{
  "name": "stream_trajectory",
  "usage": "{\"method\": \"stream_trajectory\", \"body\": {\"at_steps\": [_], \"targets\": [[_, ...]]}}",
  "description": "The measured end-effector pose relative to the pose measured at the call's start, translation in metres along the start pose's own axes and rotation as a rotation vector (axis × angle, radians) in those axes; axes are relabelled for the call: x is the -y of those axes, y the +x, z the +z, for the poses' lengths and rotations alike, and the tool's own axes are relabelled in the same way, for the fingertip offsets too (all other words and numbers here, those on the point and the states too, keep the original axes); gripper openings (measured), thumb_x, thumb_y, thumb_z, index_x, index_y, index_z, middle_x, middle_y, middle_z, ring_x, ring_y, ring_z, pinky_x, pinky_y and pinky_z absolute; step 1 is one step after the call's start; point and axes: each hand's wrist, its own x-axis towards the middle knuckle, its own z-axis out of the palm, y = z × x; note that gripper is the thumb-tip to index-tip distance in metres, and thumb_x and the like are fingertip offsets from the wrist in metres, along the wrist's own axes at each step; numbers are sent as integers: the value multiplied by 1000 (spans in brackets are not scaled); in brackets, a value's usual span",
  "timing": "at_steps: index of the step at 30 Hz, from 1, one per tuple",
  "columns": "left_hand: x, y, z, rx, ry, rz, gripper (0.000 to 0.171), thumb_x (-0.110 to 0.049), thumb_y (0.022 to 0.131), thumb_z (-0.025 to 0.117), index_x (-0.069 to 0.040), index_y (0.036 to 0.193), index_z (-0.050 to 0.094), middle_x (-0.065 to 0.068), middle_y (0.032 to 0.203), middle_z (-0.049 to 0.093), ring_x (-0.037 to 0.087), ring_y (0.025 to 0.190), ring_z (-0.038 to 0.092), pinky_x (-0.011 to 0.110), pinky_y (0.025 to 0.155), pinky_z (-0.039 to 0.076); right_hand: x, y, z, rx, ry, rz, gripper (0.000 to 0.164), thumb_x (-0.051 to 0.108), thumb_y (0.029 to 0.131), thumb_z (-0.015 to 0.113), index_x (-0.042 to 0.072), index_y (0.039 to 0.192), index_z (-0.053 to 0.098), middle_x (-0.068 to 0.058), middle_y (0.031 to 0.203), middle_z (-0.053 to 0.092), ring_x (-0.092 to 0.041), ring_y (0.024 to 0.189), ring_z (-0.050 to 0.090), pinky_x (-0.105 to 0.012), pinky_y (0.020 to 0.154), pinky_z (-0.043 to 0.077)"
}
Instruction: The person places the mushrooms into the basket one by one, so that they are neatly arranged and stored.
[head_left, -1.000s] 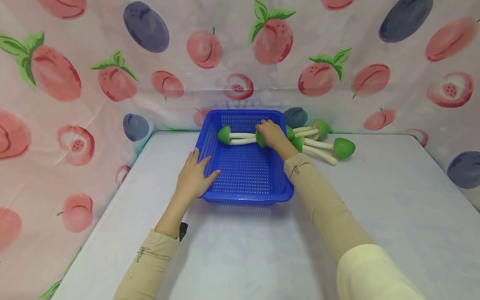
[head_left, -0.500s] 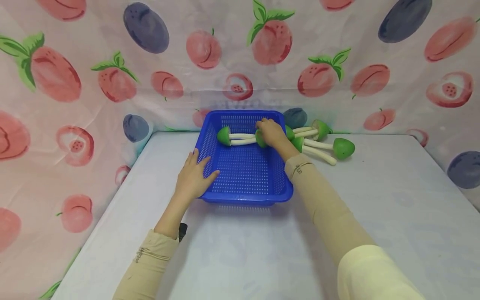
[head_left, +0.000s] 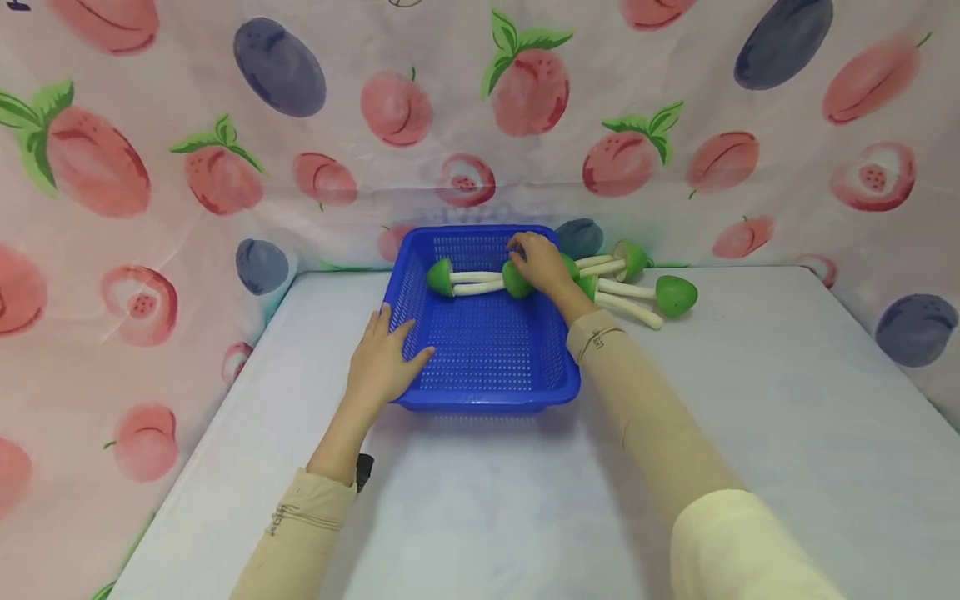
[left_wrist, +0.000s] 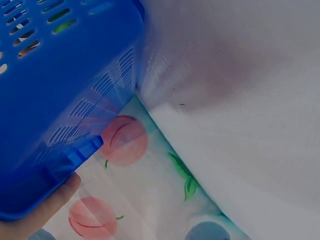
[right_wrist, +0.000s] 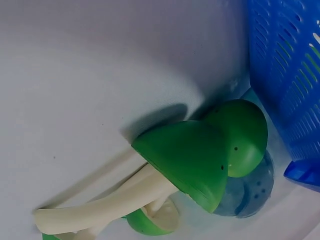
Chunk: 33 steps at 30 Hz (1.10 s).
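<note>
Over the left rim of a blue plastic basket [head_left: 480,396] rests my left hand [head_left: 378,362], fingers spread and fairly straight. One of its fingers [left_wrist: 62,195] shows along the rim in the left wrist view. My right hand [head_left: 543,265] is inside the basket at the back right, just above a toy mushroom's green cap [head_left: 516,281], with loosely bent fingers; its fingertips are partly hidden. Another green-capped mushroom [head_left: 440,277] lies in the basket, its white stem alongside the first one's. The right wrist view does not show the hand.
Several more green mushrooms [head_left: 677,296] with white stems lie right of the basket, close under my right forearm. One large cap [right_wrist: 185,160] sits near the basket's wall. A fruit-print cloth [head_left: 465,117] hangs behind the white table [head_left: 750,417].
My right fingers have lifted slightly off the mushroom cap, which now shows more. The left hand keeps its place on the basket. The head view has shifted a little.
</note>
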Motion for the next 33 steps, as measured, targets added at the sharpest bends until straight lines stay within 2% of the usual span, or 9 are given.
{"method": "stream_trajectory", "body": {"at_steps": [3,6,9,12,16,21,24,28,33], "targets": [[-3,1,3,-18,-18,0,64,-44,90,56,-2,138,46,28,153,17,42,144,12,59,111,24,-2,0,-5,0,-16,-19,23,11,94,52,-1,112,62,-19,109,64,-32,102,59,-44,90,47],[1,-1,4,-22,-23,4,65,-44,90,55,-2,138,46,28,153,17,42,144,12,60,111,24,1,-3,1,-38,7,-24,22,9,94,53,-1,111,63,-19,106,64,-32,98,59,-43,86,48],[2,-2,6,-8,-27,5,65,-45,90,54,-2,139,45,28,153,17,42,144,12,61,110,24,2,-6,2,-96,33,-29,21,6,93,53,-2,108,64,-19,102,65,-32,96,59,-43,85,48],[2,-2,5,7,-25,-9,66,-46,90,54,-3,139,45,28,154,16,42,144,11,60,111,24,4,-8,1,-166,29,-73,21,3,91,53,-2,106,66,-19,100,65,-34,94,59,-44,84,48],[0,-1,3,-4,-17,-9,66,-47,90,54,-3,139,45,27,154,16,41,144,12,60,110,24,6,-10,-2,-255,34,-110,20,3,89,53,0,105,66,-18,99,66,-34,93,59,-44,82,48],[2,1,2,-3,-1,-10,65,-47,91,53,-4,139,45,27,154,16,41,144,11,60,110,25,8,-13,-12,-226,103,-71,20,4,90,54,0,107,65,-17,104,66,-33,100,59,-45,88,47],[3,0,4,2,1,-11,65,-47,91,53,-3,139,46,27,154,16,41,144,11,60,111,24,5,-21,-19,-204,152,-51,21,5,90,55,-1,108,65,-19,104,66,-33,99,60,-45,89,48],[3,-2,4,-2,3,-7,65,-46,91,53,-3,138,46,27,154,17,41,144,12,60,110,24,1,-32,-35,-138,197,-30,24,6,91,56,-3,112,62,-23,106,65,-37,97,61,-47,88,49],[2,-1,3,-7,-3,-10,65,-47,91,53,-4,139,46,26,154,16,41,145,12,60,110,25,-13,-48,-57,-33,211,37,31,9,93,54,-4,121,55,-27,115,60,-42,103,59,-51,90,48]]}}
